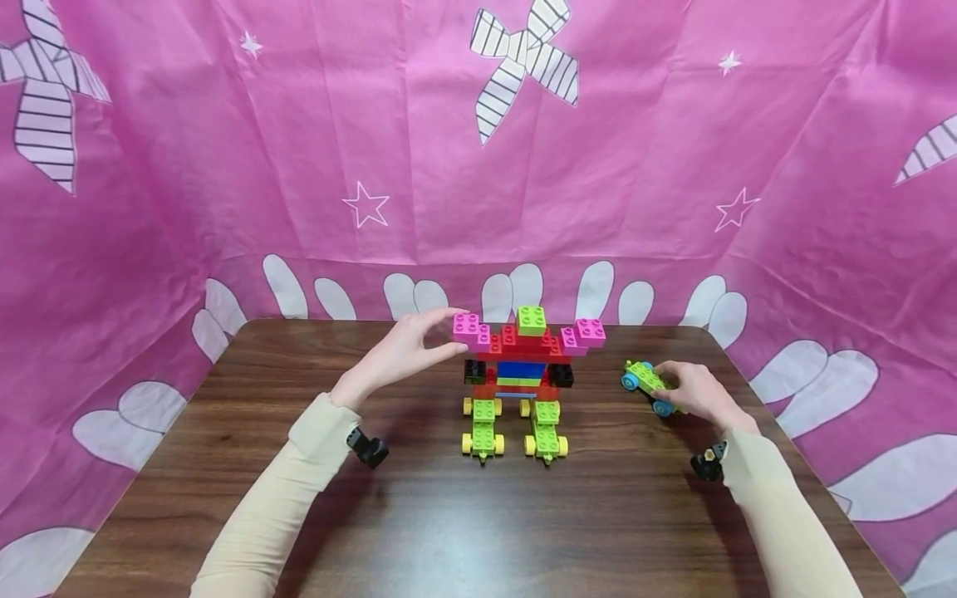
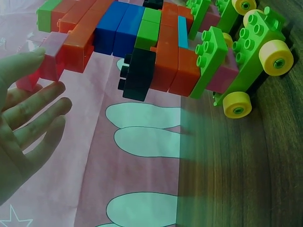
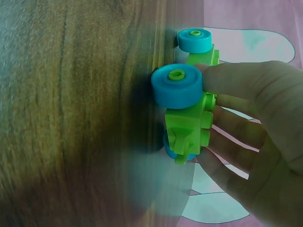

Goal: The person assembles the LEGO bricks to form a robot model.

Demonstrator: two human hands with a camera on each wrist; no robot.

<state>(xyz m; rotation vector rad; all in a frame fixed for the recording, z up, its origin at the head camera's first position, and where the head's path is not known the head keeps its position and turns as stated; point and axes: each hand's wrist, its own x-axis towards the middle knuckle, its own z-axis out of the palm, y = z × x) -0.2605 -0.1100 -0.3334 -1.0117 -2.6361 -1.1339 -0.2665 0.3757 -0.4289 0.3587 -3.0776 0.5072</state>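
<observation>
A figure of building blocks stands upright on two green wheeled bases (image 1: pixel 483 428) with yellow wheels. Its body has red bricks, a blue brick (image 1: pixel 521 370) and black side bricks (image 2: pixel 138 73); a lime green brick (image 1: pixel 532 321) tops it. At the figure's left end, my left hand (image 1: pixel 399 353) pinches the pink brick (image 1: pixel 465 327) between thumb and index finger, the other fingers spread loosely. A matching pink brick (image 1: pixel 590 332) juts out on the right. My right hand (image 1: pixel 699 394) grips a green toy car (image 3: pixel 184 124) with blue wheels (image 3: pixel 176 86), thumb on one side and fingers on the other.
The brown wooden table (image 1: pixel 449 531) carries the figure and the car. Pink patterned cloth (image 1: pixel 449 166) hangs behind the table and along both sides. Each wrist wears a small black camera, one of them the left wrist camera (image 1: pixel 367 448).
</observation>
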